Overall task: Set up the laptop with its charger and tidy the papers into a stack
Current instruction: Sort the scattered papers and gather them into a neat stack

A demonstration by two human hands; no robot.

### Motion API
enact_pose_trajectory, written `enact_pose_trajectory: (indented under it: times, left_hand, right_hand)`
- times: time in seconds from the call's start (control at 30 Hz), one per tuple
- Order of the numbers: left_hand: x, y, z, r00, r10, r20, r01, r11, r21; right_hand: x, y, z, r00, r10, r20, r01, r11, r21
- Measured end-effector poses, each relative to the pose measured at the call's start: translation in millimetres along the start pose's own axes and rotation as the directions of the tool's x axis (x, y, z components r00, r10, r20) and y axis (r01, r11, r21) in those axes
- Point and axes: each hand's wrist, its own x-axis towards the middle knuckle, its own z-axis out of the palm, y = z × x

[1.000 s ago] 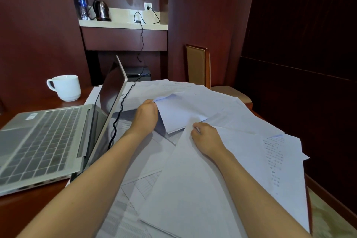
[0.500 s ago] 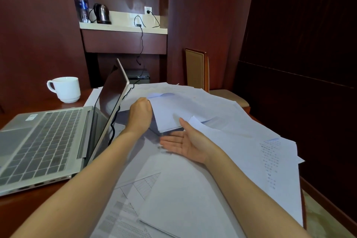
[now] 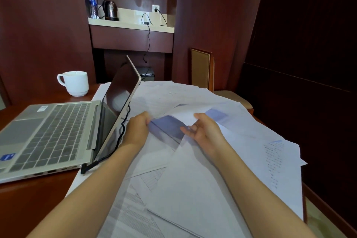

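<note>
Gripping one lifted sheet (image 3: 173, 121) from both sides, the person works mid-table over loose papers (image 3: 193, 189). Left hand (image 3: 138, 129) is curled closed on the sheet's left edge, the edge hidden inside the fingers. Right hand (image 3: 204, 131) is palm-up under the right part, thumb on top, fingers (image 3: 186, 131) spread beneath and pinching it. Papers are scattered, overlapping, not stacked, right of the open laptop (image 3: 54, 137). A black cable (image 3: 123, 131) runs behind the screen, touching the papers just left of the left hand. Mug (image 3: 74, 83) far left.
</note>
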Motion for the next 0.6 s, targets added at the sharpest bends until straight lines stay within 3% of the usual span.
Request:
enact_pose_trajectory:
  times: [0.13,0.27,0.43,0.6]
  left_hand:
    - [6.4,-0.9,3.6,0.992,-0.09,-0.09,0.091,0.996,0.001]
    - [13.4,-2.7,7.2,0.969,-0.202,-0.139,0.198,0.979,-0.042]
    - [18.2,-8.7,8.4,0.957,-0.126,-0.262,0.14,0.989,0.039]
    - [19.2,-7.8,4.9,0.936,-0.139,-0.322,0.129,0.99,-0.054]
  right_hand:
    - [-2.3,-11.8,-6.5,1.0,-0.006,0.017,0.006,0.999,-0.05]
    - [-7.3,-24.4,-19.5,0.977,-0.019,-0.211,-0.051,0.944,-0.325]
    - [-13.1,-26.9,-27.4,0.955,0.055,-0.293,-0.207,0.83,-0.517]
    - [-16.4,-22.9,-21.8,0.948,0.127,-0.292,-0.289,0.728,-0.622]
